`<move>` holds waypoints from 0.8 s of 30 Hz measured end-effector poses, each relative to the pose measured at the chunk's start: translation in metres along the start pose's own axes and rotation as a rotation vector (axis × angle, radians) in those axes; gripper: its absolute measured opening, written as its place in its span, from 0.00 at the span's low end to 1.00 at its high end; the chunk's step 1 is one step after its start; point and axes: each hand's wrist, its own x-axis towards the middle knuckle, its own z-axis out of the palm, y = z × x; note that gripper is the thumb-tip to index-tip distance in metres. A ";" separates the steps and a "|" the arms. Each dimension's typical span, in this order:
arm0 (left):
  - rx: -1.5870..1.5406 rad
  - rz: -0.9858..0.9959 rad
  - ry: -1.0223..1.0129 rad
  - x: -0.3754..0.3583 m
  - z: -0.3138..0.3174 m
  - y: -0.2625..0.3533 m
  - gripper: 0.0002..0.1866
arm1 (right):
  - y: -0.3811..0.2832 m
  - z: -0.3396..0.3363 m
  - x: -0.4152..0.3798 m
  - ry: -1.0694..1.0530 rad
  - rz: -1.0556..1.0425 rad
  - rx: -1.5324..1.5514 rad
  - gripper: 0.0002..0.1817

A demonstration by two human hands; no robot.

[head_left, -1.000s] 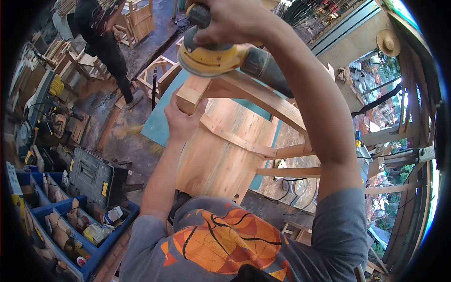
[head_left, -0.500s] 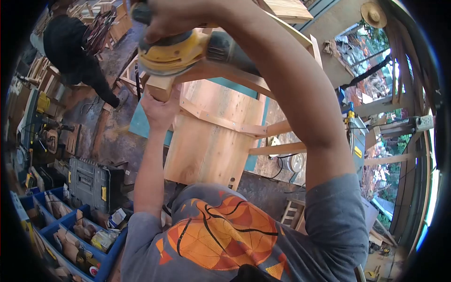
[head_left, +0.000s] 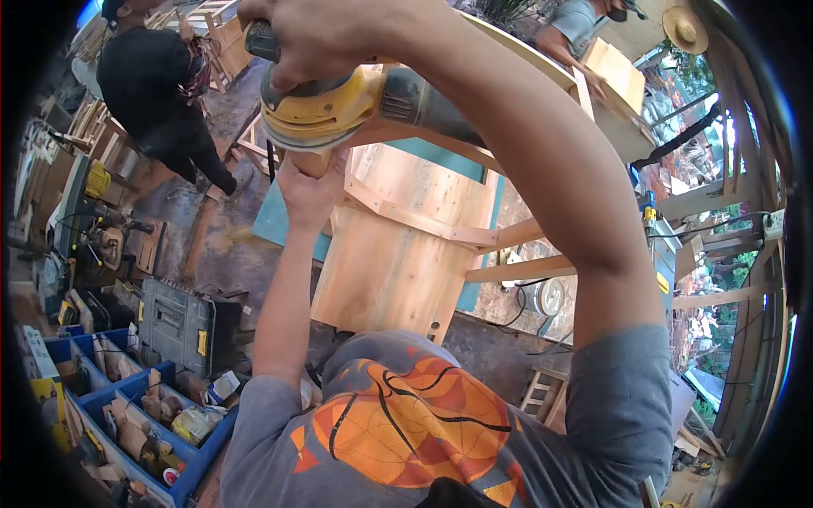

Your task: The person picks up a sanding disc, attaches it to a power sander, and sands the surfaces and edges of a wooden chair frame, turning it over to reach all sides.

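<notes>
A yellow and black orbital sander (head_left: 318, 117) is gripped from above by my right hand (head_left: 318, 44), at the top of the view. Its round pad lies over the end of a wooden leg (head_left: 312, 162); the exact contact is hidden. Just below the sander, my left hand (head_left: 306, 196) is closed around that leg. Behind and beside my left hand, a wide wooden panel (head_left: 389, 284) with a curved brace (head_left: 406, 220) screwed across it rests at a slant on a teal surface (head_left: 275, 218).
A blue divided bin (head_left: 127, 389) and a dark toolbox (head_left: 178, 326) stand at left. One person in black (head_left: 148, 89) is upper left; another person (head_left: 576, 34) handles a wooden box (head_left: 614, 74) upper right. A sander hose runs along my right forearm.
The view has shifted, so most things sit farther right and lower. The sander now covers more of the leg's end. A person at upper right has come into view.
</notes>
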 end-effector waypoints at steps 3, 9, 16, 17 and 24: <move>-0.023 -0.105 -0.040 0.000 -0.001 0.005 0.21 | 0.003 -0.011 -0.005 0.013 -0.040 -0.018 0.25; -0.018 0.011 -0.027 0.000 -0.003 -0.009 0.24 | -0.010 0.017 0.003 0.067 -0.028 -0.093 0.41; 0.033 0.009 -0.029 0.000 -0.001 0.000 0.23 | 0.003 -0.006 0.007 0.045 -0.074 -0.043 0.26; 0.061 0.043 -0.030 0.000 -0.002 -0.002 0.23 | 0.000 -0.010 0.005 0.017 -0.083 -0.075 0.25; 0.072 0.033 -0.030 0.000 -0.002 -0.011 0.23 | -0.004 -0.009 -0.009 0.094 -0.082 0.006 0.27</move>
